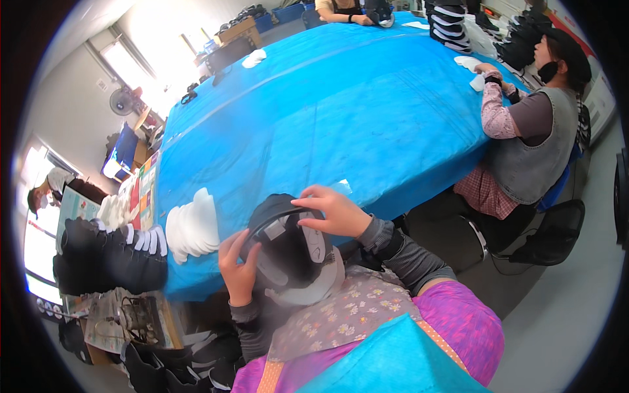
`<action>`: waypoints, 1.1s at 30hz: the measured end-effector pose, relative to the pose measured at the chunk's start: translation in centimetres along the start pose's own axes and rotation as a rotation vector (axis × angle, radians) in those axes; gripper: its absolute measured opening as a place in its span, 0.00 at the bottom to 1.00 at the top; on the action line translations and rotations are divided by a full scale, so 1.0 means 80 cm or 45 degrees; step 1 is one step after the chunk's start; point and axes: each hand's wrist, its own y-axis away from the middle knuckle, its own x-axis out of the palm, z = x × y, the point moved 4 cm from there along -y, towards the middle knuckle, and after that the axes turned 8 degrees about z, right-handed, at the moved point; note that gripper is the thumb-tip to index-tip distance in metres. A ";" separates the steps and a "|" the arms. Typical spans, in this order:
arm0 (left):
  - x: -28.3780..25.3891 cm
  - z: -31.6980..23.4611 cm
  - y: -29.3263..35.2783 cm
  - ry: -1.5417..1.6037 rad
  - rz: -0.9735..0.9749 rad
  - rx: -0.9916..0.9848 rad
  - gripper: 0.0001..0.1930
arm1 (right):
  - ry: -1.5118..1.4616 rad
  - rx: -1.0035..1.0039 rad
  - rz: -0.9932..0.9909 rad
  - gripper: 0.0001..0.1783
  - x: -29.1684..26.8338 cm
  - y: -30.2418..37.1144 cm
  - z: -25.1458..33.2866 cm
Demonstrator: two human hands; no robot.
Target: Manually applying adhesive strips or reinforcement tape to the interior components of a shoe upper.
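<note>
Between my two hands is a black shoe upper (pixel 285 252), its open side facing up, with pale patches on the inside and a whitish lower edge. My left hand (pixel 237 267) pinches its left rim, thumb and fingers on either side. Across from it, my right hand (pixel 334 213) grips the upper right rim. The upper rests close to my lap, over a flowered apron (pixel 327 308), at the near edge of the blue-covered table (pixel 295 150). Just left of it on the table lies a fanned stack of white pads (pixel 192 226).
Stacked black uppers (pixel 114 252) stand at the left, beyond the white pads. More black uppers (pixel 177 367) lie low at left. A co-worker (pixel 531 124) sits at right, handling white pieces (pixel 466 63). Another person (pixel 341 10) works at the far side near a striped stack (pixel 449 26).
</note>
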 end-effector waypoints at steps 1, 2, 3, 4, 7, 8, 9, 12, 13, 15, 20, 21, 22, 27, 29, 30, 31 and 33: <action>0.001 -0.007 -0.003 -0.114 -0.020 0.102 0.15 | 0.143 -0.147 -0.127 0.18 0.004 -0.004 0.006; 0.000 -0.003 -0.004 -0.164 -0.030 0.092 0.14 | 0.285 -0.295 -0.255 0.17 0.007 -0.006 0.011; -0.001 -0.004 -0.003 -0.172 -0.033 0.079 0.14 | 0.274 -0.298 -0.245 0.17 0.011 -0.007 0.009; 0.000 -0.009 -0.002 -0.239 -0.044 0.083 0.14 | 0.363 -0.277 -0.262 0.16 0.015 -0.008 0.008; 0.000 -0.009 0.001 -0.325 -0.120 0.095 0.12 | 0.503 -0.287 -0.294 0.15 0.022 -0.010 0.011; 0.002 -0.005 0.001 -0.324 -0.105 0.089 0.12 | 0.565 -0.297 -0.325 0.14 0.023 -0.009 0.013; 0.002 -0.004 0.000 -0.322 -0.090 0.083 0.12 | 0.561 -0.306 -0.316 0.14 0.024 -0.011 0.015; -0.005 -0.024 -0.015 -0.334 -0.040 0.129 0.15 | 0.520 -0.229 -0.293 0.14 0.026 -0.016 0.021; -0.005 -0.033 -0.021 -0.292 -0.019 0.187 0.16 | 0.521 -0.274 -0.307 0.14 0.026 -0.021 0.030; -0.001 -0.032 -0.025 -0.298 0.022 0.133 0.16 | 0.512 -0.332 -0.313 0.14 0.029 -0.027 0.032; 0.011 -0.018 -0.022 -0.393 0.002 0.252 0.13 | 0.566 -0.333 -0.272 0.13 0.038 -0.028 0.016; 0.011 -0.018 -0.020 -0.378 -0.019 0.267 0.13 | 0.554 -0.350 -0.266 0.13 0.038 -0.029 0.017; 0.010 -0.017 -0.021 -0.348 -0.011 0.212 0.12 | 0.542 -0.329 -0.256 0.13 0.038 -0.032 0.018; 0.016 -0.042 -0.038 -0.345 0.087 0.227 0.12 | 0.505 -0.356 -0.245 0.11 0.039 -0.043 0.039; 0.023 -0.022 -0.034 -0.391 0.058 0.219 0.11 | 0.551 -0.396 -0.239 0.11 0.047 -0.045 0.035; 0.023 -0.019 -0.034 -0.397 0.081 0.223 0.11 | 0.606 -0.432 -0.235 0.11 0.050 -0.047 0.034; 0.023 -0.018 -0.033 -0.399 0.081 0.228 0.11 | 0.607 -0.433 -0.240 0.11 0.051 -0.047 0.032; 0.025 -0.017 -0.030 -0.393 0.052 0.241 0.10 | 0.573 -0.401 -0.183 0.12 0.051 -0.047 0.032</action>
